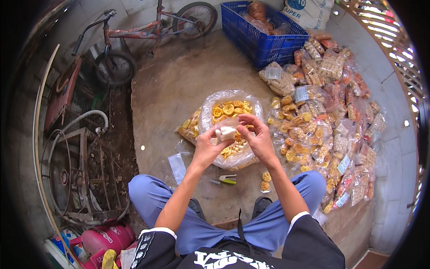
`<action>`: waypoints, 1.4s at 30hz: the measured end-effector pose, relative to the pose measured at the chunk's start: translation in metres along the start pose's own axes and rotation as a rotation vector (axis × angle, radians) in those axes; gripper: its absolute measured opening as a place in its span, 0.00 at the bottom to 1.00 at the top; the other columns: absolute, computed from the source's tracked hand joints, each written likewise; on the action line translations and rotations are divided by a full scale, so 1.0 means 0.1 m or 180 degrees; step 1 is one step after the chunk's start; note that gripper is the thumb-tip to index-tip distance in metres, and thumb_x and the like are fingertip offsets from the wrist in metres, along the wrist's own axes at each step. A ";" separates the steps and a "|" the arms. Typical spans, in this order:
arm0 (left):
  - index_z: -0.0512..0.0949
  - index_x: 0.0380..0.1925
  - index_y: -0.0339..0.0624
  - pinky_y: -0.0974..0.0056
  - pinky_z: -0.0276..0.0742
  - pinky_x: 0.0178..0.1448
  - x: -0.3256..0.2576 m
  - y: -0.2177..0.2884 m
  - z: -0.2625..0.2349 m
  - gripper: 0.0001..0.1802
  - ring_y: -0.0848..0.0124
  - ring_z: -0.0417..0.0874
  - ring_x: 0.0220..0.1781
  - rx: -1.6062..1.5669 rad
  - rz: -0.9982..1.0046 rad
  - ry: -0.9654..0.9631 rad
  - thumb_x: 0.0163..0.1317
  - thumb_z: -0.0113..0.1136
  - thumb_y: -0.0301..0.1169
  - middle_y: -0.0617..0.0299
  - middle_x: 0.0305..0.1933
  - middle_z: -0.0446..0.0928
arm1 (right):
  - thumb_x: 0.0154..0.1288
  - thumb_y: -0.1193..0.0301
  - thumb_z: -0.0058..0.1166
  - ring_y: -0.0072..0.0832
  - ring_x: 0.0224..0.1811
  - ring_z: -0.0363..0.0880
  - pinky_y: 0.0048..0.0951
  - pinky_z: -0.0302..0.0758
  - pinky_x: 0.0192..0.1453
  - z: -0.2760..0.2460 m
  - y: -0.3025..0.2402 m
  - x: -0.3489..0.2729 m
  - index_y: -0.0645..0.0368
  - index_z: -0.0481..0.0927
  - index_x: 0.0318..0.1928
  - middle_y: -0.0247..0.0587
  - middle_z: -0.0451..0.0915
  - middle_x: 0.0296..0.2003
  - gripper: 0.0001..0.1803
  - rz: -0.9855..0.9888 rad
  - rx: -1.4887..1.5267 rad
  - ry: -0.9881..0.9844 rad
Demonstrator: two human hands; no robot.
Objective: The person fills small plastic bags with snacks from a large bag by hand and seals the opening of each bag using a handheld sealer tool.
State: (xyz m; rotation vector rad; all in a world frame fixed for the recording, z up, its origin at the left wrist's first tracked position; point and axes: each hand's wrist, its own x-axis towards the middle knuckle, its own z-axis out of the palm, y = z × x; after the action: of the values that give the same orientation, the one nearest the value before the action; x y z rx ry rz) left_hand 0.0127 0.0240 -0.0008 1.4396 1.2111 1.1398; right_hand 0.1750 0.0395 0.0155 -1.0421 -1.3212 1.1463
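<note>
Between my hands is a small clear plastic bag (pixel 227 132) with white stick-shaped pieces in it. My left hand (pixel 207 148) grips the bag's left side, with the fingers partly hidden behind it. My right hand (pixel 257 140) pinches its right side and upper edge between thumb and fingers. Directly below them stands a large open clear plastic bag (pixel 207 107), filled with yellow wheel-shaped snacks (pixel 228 109) and paler small pieces. A stapler (pixel 227 180) with a green part lies on the floor between my feet. Left of it are clear plastic bags (pixel 177 168).
Many filled snack packets (pixel 313 130) are heaped on the right. A blue crate (pixel 264 40) holds more bags at the back, beside a white sack (pixel 309 11). A small bicycle (pixel 148 33), a metal frame (pixel 85 175) and a pink gas cylinder (pixel 107 242) stand left.
</note>
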 end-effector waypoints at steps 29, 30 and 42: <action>0.78 0.38 0.36 0.63 0.75 0.43 -0.09 -0.18 -0.15 0.20 0.61 0.82 0.38 0.1456 0.0105 0.0145 0.43 0.70 0.31 0.51 0.35 0.81 | 0.52 0.65 0.58 0.35 0.41 0.74 0.39 0.63 0.46 -0.16 0.90 -0.16 0.55 0.81 0.30 0.38 0.78 0.31 0.08 -0.0014 -0.3874 -0.0591; 0.78 0.39 0.37 0.63 0.75 0.43 -0.08 -0.17 -0.14 0.20 0.61 0.82 0.39 0.1442 0.0171 0.0166 0.43 0.70 0.31 0.51 0.35 0.81 | 0.53 0.65 0.57 0.36 0.40 0.75 0.38 0.64 0.44 -0.17 0.75 -0.13 0.56 0.81 0.31 0.39 0.78 0.32 0.08 -0.0001 -0.3540 -0.0467; 0.75 0.46 0.39 0.62 0.75 0.48 -0.01 -0.03 -0.03 0.27 0.61 0.81 0.44 0.1208 0.0454 -0.0297 0.43 0.71 0.30 0.53 0.41 0.80 | 0.50 0.75 0.58 0.32 0.38 0.76 0.32 0.69 0.43 -0.39 -0.33 -0.17 0.58 0.80 0.36 0.37 0.79 0.33 0.10 -0.1766 -0.3204 0.0016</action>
State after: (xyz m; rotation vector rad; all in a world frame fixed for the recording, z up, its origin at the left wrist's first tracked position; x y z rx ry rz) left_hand 0.0096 0.0232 -0.0030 1.8682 1.3241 0.9560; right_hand 0.2159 0.0198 0.0448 -1.2161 -2.0739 0.0013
